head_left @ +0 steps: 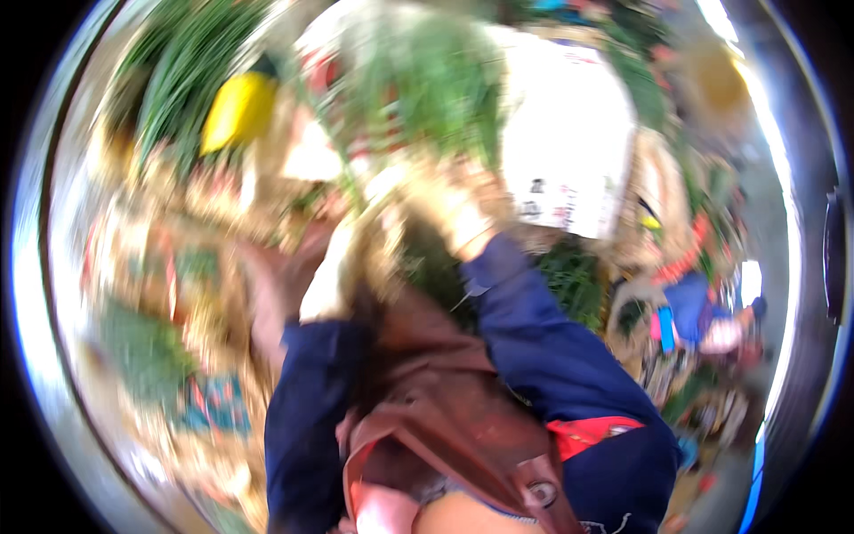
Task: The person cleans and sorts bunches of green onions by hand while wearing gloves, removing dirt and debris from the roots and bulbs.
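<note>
A bunch of long green stalks, like green onions (pixel 436 89), extends away from me, its pale lower ends between my hands. My right hand (pixel 458 209) is closed about these ends from the right. From the left, my left hand (pixel 347 254), in what seems a whitish glove, closes on the same ends. One thin green stalk sticks up beside its fingers. Motion smears the fingers of both hands, so their exact grip is unclear. Below them, over my lap, lies a brown apron (pixel 445 374).
More green stalks (pixel 200 71) are heaped at the far left beside a yellow object (pixel 238 109). A white printed sack (pixel 569 133) lies beyond my right hand. Dark greens (pixel 569 285) are near my right forearm. Another person (pixel 703 316) is at the right.
</note>
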The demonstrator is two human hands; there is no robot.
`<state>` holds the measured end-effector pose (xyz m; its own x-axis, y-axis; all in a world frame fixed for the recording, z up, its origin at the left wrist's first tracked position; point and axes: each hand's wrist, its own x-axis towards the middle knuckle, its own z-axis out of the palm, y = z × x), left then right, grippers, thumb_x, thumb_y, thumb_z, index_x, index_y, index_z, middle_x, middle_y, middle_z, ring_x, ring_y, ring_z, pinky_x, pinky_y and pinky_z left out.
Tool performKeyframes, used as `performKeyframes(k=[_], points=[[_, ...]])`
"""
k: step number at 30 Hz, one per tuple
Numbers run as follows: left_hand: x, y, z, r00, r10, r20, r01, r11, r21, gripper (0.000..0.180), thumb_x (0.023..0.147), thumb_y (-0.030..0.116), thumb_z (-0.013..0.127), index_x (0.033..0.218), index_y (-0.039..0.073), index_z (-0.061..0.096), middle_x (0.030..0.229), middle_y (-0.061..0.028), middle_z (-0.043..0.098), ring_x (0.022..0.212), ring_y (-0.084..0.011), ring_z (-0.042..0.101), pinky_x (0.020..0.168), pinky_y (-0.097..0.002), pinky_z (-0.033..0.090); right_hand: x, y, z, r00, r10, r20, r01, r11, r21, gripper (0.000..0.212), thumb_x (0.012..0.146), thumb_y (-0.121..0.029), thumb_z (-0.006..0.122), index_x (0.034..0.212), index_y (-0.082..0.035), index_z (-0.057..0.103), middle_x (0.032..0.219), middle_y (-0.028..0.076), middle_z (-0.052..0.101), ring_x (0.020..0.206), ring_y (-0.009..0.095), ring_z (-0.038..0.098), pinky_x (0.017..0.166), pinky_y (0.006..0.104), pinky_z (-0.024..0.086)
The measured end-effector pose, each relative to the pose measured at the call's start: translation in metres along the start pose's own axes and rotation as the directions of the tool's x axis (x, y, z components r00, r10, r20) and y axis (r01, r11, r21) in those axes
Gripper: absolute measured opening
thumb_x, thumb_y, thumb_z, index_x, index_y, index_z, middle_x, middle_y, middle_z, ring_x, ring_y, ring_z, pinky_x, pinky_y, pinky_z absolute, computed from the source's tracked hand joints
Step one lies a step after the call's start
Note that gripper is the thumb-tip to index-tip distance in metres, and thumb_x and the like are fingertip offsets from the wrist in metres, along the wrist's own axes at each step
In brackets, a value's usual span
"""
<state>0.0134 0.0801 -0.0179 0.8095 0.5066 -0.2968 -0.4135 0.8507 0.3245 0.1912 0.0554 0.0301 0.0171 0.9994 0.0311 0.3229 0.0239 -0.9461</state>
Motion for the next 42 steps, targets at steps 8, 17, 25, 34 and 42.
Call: performKeyframes(k=[8, 17, 25, 34, 42], points=[[-0.025, -0.007, 0.017, 0.963, -0.004, -0.269, 0.081, 0.958, 0.275, 0.026, 0.089, 0.016, 0.056, 0.111, 0.002, 0.061, 0.075, 0.0022, 0.059, 0.06, -0.0065, 0.053, 0.051, -0.0197, 0.044, -0.005, -0.024, 0.021, 0.858, 0.497, -0.128, -0.512, 0.848, -0.136, 0.037, 0.087, -0.037, 0.058, 0.082, -0.001, 0.057, 0.063, 0.006, 0.055, 0.059, 0.017, 0.054, 0.057, 0.0338, 0.043], [-0.046, 0.012, 0.003, 0.982, -0.174, -0.075, 0.179, 0.982, 0.065, 0.029, 0.093, 0.014, 0.049, 0.118, 0.001, 0.054, 0.08, 0.0009, 0.06, 0.064, -0.0093, 0.055, 0.057, -0.0212, 0.047, -0.024, 0.014, 0.017, 0.937, 0.323, -0.132, -0.302, 0.94, 0.161, 0.02, 0.086, -0.012, 0.05, 0.1, -0.001, 0.059, 0.088, 0.011, 0.064, 0.085, 0.026, 0.062, 0.076, 0.0393, 0.048], [-0.046, 0.015, 0.035, 0.978, 0.072, -0.197, -0.077, 0.997, -0.022, 0.014, 0.09, 0.013, 0.056, 0.101, 0.005, 0.058, 0.076, -0.0006, 0.058, 0.064, -0.0134, 0.055, 0.065, -0.03, 0.05, -0.101, 0.015, -0.017, 0.665, 0.696, 0.271, -0.286, 0.573, -0.768, 0.042, 0.072, -0.045, 0.062, 0.088, -0.006, 0.067, 0.08, 0.012, 0.066, 0.073, 0.028, 0.062, 0.068, 0.0401, 0.047], [-0.018, 0.018, -0.02, 0.988, 0.039, -0.149, -0.053, 0.995, -0.088, 0.035, 0.088, 0.014, 0.059, 0.12, 0.002, 0.053, 0.078, 0.0007, 0.057, 0.07, -0.0133, 0.053, 0.067, -0.0281, 0.047, 0.001, 0.022, 0.015, 0.906, 0.223, -0.36, -0.412, 0.268, -0.871, 0.031, 0.08, -0.041, 0.061, 0.084, -0.01, 0.062, 0.076, 0.012, 0.064, 0.068, 0.032, 0.062, 0.06, 0.0407, 0.048], [-0.005, 0.01, -0.013, 0.949, 0.05, -0.312, 0.042, 0.959, 0.28, 0.03, 0.085, 0.015, 0.063, 0.113, 0.003, 0.061, 0.096, -0.0022, 0.066, 0.078, -0.0085, 0.059, 0.065, -0.0176, 0.044, -0.038, -0.04, 0.053, 0.987, 0.001, -0.163, -0.136, 0.559, -0.818, 0.017, 0.079, -0.03, 0.063, 0.085, -0.013, 0.062, 0.076, 0.005, 0.064, 0.069, 0.026, 0.062, 0.062, 0.0368, 0.048]])
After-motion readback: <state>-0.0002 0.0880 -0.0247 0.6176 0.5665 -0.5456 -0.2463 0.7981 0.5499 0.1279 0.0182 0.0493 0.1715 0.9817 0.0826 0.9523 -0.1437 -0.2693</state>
